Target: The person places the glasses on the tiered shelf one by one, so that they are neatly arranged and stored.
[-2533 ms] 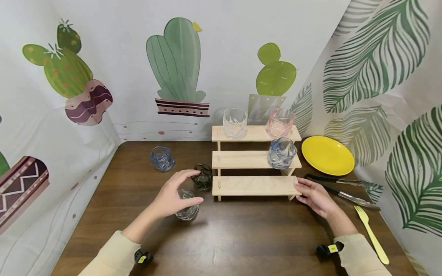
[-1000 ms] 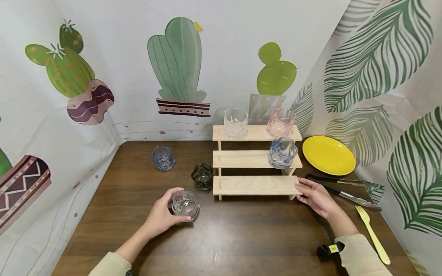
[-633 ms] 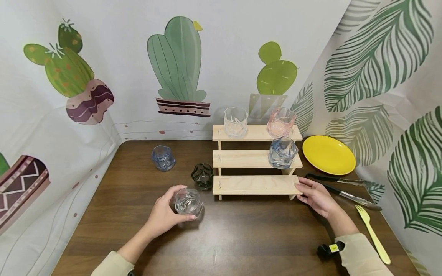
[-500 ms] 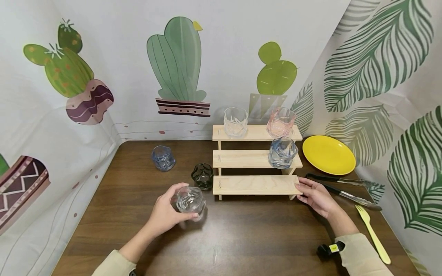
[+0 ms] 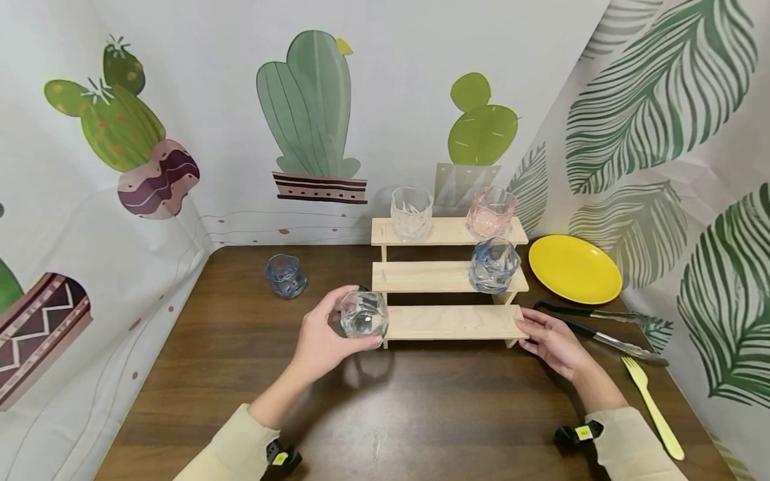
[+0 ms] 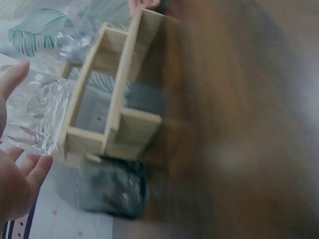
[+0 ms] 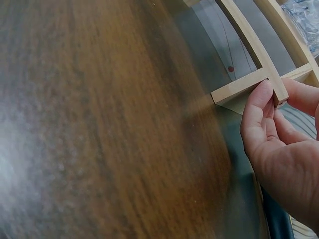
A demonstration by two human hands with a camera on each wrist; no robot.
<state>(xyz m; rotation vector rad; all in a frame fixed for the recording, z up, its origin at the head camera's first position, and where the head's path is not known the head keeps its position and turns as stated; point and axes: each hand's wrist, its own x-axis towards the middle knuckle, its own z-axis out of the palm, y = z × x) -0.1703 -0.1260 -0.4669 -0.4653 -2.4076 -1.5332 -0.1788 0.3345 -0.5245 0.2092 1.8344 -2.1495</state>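
My left hand (image 5: 321,337) grips a clear faceted glass (image 5: 364,314) between thumb and fingers. In the head view the glass overlaps the left end of the bottom tier of the wooden three-tier shelf (image 5: 454,322). In the left wrist view it is raised off the table, and the dark grey glass (image 6: 112,186) stands beside the shelf's end; the head view hides most of that one behind the held glass. My right hand (image 5: 556,344) pinches the right end of the bottom tier; in the right wrist view, thumb and fingers (image 7: 259,107) lie on either side of the board.
On the top tier stand a clear glass (image 5: 412,214) and a pink glass (image 5: 490,212); a blue glass (image 5: 494,266) is on the middle tier. Another blue glass (image 5: 286,276) sits back left. To the right lie a yellow plate (image 5: 575,268), tongs (image 5: 613,344) and a yellow fork (image 5: 652,407).
My left hand has closed round the clear glass, lifted it from the table and carried it right and away from me to the shelf. The right hand stays on the shelf's end.
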